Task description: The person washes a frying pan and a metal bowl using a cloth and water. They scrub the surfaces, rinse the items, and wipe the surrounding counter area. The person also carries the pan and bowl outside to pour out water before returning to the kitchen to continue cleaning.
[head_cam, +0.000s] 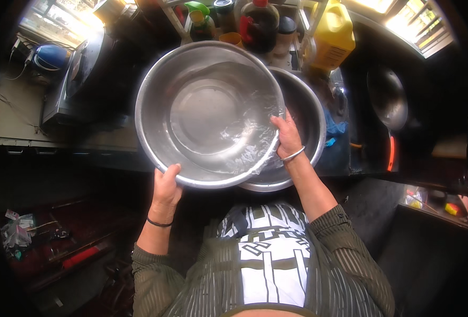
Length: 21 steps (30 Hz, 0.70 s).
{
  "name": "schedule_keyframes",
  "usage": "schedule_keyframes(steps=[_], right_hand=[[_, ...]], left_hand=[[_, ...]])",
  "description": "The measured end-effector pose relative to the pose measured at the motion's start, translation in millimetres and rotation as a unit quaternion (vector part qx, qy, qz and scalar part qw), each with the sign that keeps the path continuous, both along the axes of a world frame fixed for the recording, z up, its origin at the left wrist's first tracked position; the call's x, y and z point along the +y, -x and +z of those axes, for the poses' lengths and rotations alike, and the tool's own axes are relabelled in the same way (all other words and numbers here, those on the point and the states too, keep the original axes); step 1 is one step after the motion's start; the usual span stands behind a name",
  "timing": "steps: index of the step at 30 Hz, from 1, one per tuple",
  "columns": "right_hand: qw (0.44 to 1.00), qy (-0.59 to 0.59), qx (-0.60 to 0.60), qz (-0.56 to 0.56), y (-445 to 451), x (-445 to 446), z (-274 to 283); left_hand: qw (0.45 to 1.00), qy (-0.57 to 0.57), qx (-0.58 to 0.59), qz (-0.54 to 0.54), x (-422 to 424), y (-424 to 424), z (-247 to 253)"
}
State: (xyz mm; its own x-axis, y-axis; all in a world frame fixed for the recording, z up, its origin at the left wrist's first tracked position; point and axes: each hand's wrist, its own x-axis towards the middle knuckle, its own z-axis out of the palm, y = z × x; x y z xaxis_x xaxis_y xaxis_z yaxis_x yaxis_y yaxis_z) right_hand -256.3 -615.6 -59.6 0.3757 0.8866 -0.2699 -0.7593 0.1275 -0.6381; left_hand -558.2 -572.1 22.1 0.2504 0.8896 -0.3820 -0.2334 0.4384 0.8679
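Note:
A large stainless steel basin (206, 109) with clear water in it is raised before me, tilted down to the right. Water runs over its right rim towards a second metal basin (317, 119), which stands lower and partly behind it. My left hand (168, 184) grips the raised basin's lower left rim, thumb on the inner side. My right hand (288, 134) holds its right rim, the thumb on top. The fingers under the rim are hidden. Most of the second basin's inside is covered by the raised basin.
A yellow plastic jug (333, 37), a dark bottle with a red cap (259, 25) and a green-topped bottle (200, 23) stand behind the basins. To the right are a blue cloth (334, 125) and a pan with an orange handle (388, 99). A metal-sided appliance (55, 105) sits left.

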Motion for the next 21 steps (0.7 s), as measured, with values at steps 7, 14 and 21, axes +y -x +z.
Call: schedule_keyframes(steps=[7, 14, 21], right_hand=[[0.999, 0.005, 0.025, -0.020, -4, -6, -19], [0.994, -0.042, 0.100, -0.002, -5, -10, -42], [0.994, 0.001, 0.108, -0.002, 1, -2, -30]], left_hand=[[0.998, -0.033, 0.021, -0.053, 12, -8, 3], [0.990, -0.088, 0.053, -0.100, 23, -22, 17], [0.981, -0.135, 0.074, -0.114, 26, -17, 23]])
